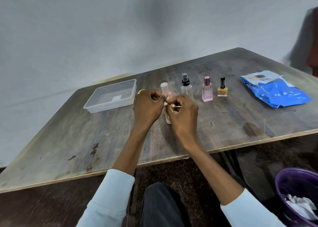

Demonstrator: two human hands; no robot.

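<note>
My left hand point(148, 106) and my right hand point(183, 111) meet over the middle of the wooden table point(68, 140). Between them they hold a small cream-coloured tube-like item point(168, 118); its lower end points toward me and touches or nearly touches the table. The fingers of both hands are curled and pinch its upper part, where a bit of white material point(176, 106) shows at my right fingertips. Most of the item is hidden by the fingers. Right behind the hands stands a pale pink bottle with a white cap point(164, 87).
A clear plastic box point(111, 95) lies at the left, with a yellow thing point(141, 91) beside it. A clear spray bottle point(186, 87), a pink perfume bottle point(207, 90) and a yellow nail polish point(222, 89) stand in a row. A blue wipes pack point(275, 90) lies right. A purple bin point(297, 197) holds white tissues.
</note>
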